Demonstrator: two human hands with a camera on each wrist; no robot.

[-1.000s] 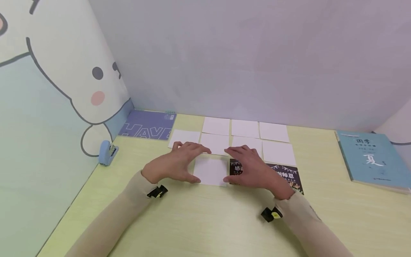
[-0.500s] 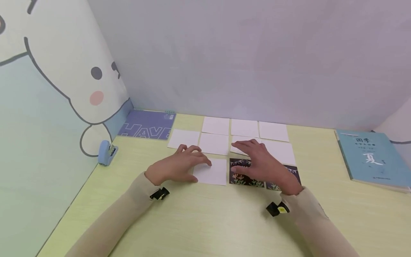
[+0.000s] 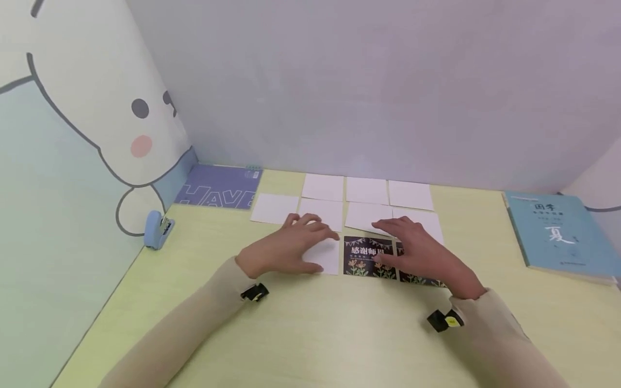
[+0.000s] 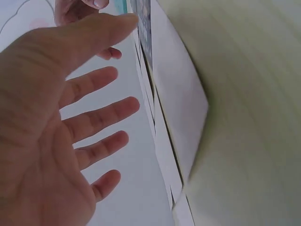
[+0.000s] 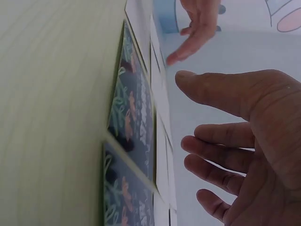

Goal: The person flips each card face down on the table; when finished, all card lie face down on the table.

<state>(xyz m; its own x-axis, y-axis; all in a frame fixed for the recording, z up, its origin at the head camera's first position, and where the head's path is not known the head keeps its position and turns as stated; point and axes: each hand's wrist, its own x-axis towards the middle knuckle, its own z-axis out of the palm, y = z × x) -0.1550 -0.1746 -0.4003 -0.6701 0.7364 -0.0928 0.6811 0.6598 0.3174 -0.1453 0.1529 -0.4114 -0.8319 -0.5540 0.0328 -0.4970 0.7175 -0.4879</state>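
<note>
My left hand [image 3: 296, 247] hovers over the left part of a white card [image 3: 330, 258] in the front row, fingers spread and nothing in them. In the left wrist view its fingers stand apart from that card [image 4: 176, 94]. Beside the white card lies a dark card [image 3: 356, 265] printed with flowers and Chinese characters. My right hand [image 3: 424, 256], thumb and fingers apart, is above the right end of this card and partly hides a second dark card [image 3: 417, 279]. The right wrist view shows its bare palm [image 5: 277, 155] next to both dark cards.
Behind the front row lie two rows of white cards [image 3: 366, 189]. A purple notebook [image 3: 220, 186] and a light blue stapler [image 3: 157, 230] are at the left. On the right lies a blue book [image 3: 563, 234]. A grey wall [image 3: 364, 91] borders the table's back.
Both hands have moved to the right; the right hand has uncovered most of the left dark card. The left hand now covers more of the white card. The cards stay in place.
</note>
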